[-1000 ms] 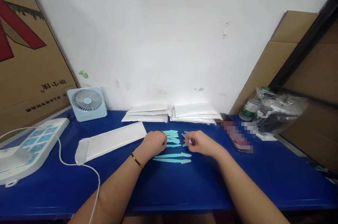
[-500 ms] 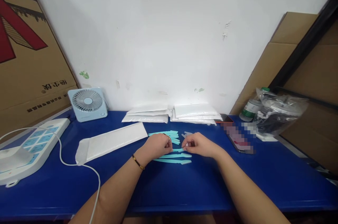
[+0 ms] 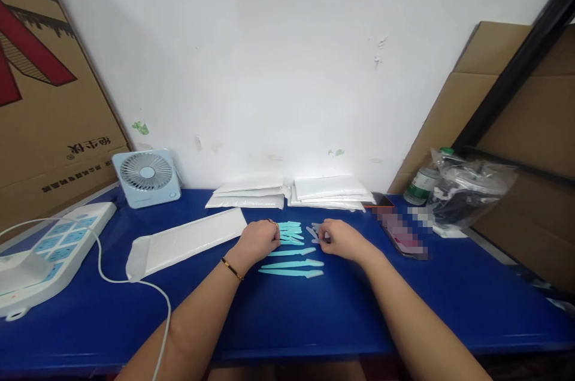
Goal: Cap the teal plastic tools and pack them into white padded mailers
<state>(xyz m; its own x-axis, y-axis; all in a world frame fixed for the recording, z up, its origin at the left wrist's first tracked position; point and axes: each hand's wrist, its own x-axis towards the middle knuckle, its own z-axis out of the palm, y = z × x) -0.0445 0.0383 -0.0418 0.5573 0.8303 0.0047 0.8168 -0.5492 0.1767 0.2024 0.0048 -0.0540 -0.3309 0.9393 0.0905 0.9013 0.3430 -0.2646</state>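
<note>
Turquoise eyebrow razors (image 3: 291,229) lie in a loose pile at the middle of the blue table. My left hand (image 3: 259,241) rests over the left ends of that pile, fingers curled together on a razor handle. Translucent greyish plastic caps (image 3: 311,233) lie just right of the pile. My right hand (image 3: 340,239) is closed over them, thumb and finger pinched at a cap that is mostly hidden. Nearer to me, three separate razors (image 3: 291,263) lie in a row, roughly parallel, with their wider ends to the right.
A white padded mailer (image 3: 188,243) lies at left, and stacked mailers (image 3: 332,189) stand by the wall. A blue fan (image 3: 147,177), a power strip (image 3: 67,243) and its cable are at left. At right are a phone (image 3: 402,234), a bottle (image 3: 422,184) and a bagged object (image 3: 467,195).
The nearest-to-pile razor in the row has been let go and now lies free. My left hand has moved back to the pile; my right hand has moved up to the caps.
</note>
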